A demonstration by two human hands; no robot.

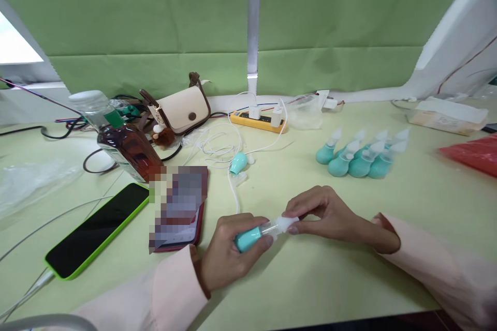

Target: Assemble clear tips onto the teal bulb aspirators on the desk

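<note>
My left hand is wrapped round the teal bulb of a nasal aspirator, which lies tilted just above the table near the front. A clear tube section joins the bulb to a white soft tip. The thumb and fingers of my right hand pinch that tip from the right. Beyond my hands lies a loose teal bulb, with a small clear piece beside it. To the right, several teal bulbs with white tips stand grouped together.
A green-cased phone and a red-cased phone lie left. Behind them are a bottle of dark liquid, a cream handbag and a yellow power strip with white cables. A red plastic packet is at the right edge.
</note>
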